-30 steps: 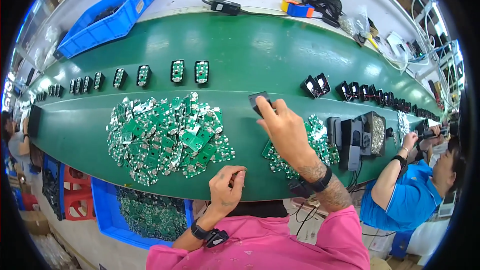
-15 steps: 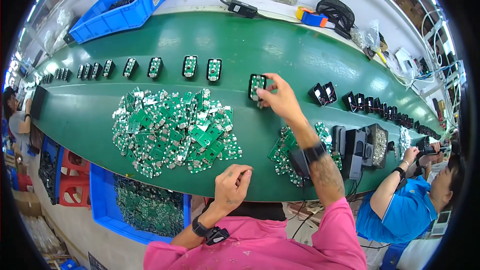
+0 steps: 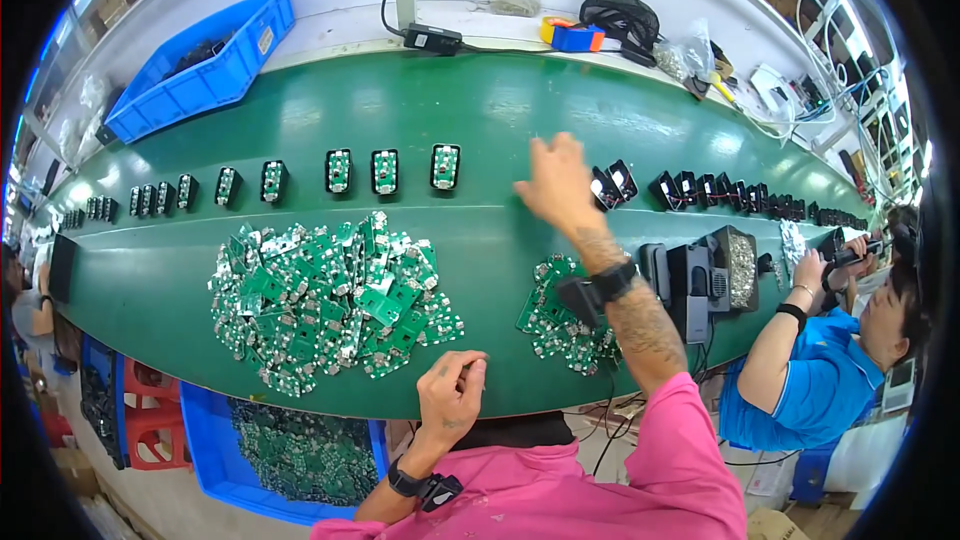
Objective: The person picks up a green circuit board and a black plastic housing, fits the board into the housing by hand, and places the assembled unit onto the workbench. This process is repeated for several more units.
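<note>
My right hand (image 3: 558,180) is over the bench, just left of a pair of open black housings (image 3: 613,184) with wires inside. It carries nothing that I can see; its thumb stands apart from the blurred fingers. To its left, a black housing with a green circuit board (image 3: 445,168) sits at the right end of a row of similar filled housings (image 3: 385,171). My left hand (image 3: 450,397) is curled closed at the bench's near edge, with nothing visible in it. Beside it lies a large heap of green circuit boards (image 3: 325,295). A smaller heap of boards (image 3: 570,325) lies under my right forearm.
More black housings (image 3: 740,192) line the right side. Dark grey devices (image 3: 690,285) and a tray of small metal parts (image 3: 741,275) stand near a co-worker in blue (image 3: 810,380). A blue crate (image 3: 205,65) stands at the back left; a blue bin of boards (image 3: 215,440) is below the bench.
My right hand has let go of the filled housing, now at the row's right end, and moved right toward the paired housings. The view has shifted; my left hand stays curled.
</note>
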{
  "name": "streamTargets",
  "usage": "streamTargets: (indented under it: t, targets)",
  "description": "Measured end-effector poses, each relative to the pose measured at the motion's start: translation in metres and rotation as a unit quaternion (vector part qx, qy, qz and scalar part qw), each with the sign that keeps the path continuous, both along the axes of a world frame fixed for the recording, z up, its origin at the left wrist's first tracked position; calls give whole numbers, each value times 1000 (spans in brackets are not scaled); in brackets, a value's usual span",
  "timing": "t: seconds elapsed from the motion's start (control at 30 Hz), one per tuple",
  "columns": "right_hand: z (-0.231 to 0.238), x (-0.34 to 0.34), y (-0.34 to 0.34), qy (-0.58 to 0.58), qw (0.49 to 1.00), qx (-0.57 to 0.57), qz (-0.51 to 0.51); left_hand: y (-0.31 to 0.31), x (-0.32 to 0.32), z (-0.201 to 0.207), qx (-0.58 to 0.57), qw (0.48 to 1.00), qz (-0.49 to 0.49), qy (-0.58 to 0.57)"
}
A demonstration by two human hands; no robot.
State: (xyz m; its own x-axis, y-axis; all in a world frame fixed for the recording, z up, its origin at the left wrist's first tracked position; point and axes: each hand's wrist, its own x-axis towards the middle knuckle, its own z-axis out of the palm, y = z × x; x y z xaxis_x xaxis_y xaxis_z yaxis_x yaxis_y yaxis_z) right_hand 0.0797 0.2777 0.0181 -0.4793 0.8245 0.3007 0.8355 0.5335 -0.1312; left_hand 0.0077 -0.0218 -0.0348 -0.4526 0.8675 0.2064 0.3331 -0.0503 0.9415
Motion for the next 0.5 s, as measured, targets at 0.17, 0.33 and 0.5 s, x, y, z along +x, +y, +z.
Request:
streamTargets:
  t: [0.17,0.33,0.5]
  targets:
    - [12,84,39,-132,989,6,-70,11,7,6,-6,999,-31,11]
    - [36,78,-22,-9,1000,-15,25,12,16,21,-20,998,-13,-52]
    - [41,64,-142,107,928,-284,216,28,25,38,40,994,-29,-95]
